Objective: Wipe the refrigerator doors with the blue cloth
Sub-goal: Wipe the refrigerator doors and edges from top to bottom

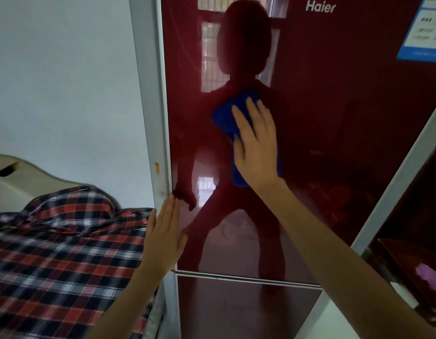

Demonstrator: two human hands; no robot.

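A glossy dark red refrigerator upper door [322, 118] fills the view, its glass-like face mirroring a dark silhouette of the person and a barred window. To its left, a red, navy and white plaid fabric [65, 241] lies rumpled below a pale wall. Beneath a thin white seam sits the matching red lower door [236, 311]. The right hand [256, 148] presses flat on the upper door's middle, fingers straight and slightly spread over a bright blue soft cloth [226, 116], bunched under the palm and showing above and below it. The left hand [163, 241] rests open, fingers together, at the door's left edge. A blue-and-white label sticker [420, 33] sits top right, beside white "Haier" lettering [320, 7].
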